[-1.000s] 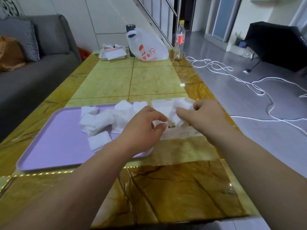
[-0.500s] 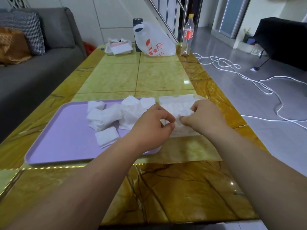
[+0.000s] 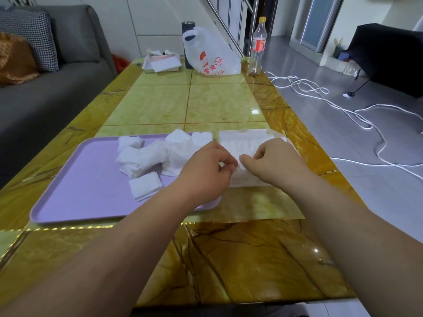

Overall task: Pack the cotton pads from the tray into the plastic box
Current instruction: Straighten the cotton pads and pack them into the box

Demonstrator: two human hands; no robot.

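A lilac tray lies on the table with a loose heap of white cotton pads on its far right part. Right of the tray stands the clear plastic box, with rows of pads packed in it. My left hand and my right hand meet over the box's near edge. Fingertips of both hands pinch white cotton pads between them, pressed down at the box. The pinched pads are mostly hidden by the fingers.
The yellow marble table runs away from me. At its far end stand a white plastic bag, a tissue box, a dark cup and a bottle. A grey sofa is on the left. White cable lies on the floor at right.
Both hands have come closer together and lower over the box's near edge. The pads held by the right hand have gone down into the box. The view has tilted slightly.
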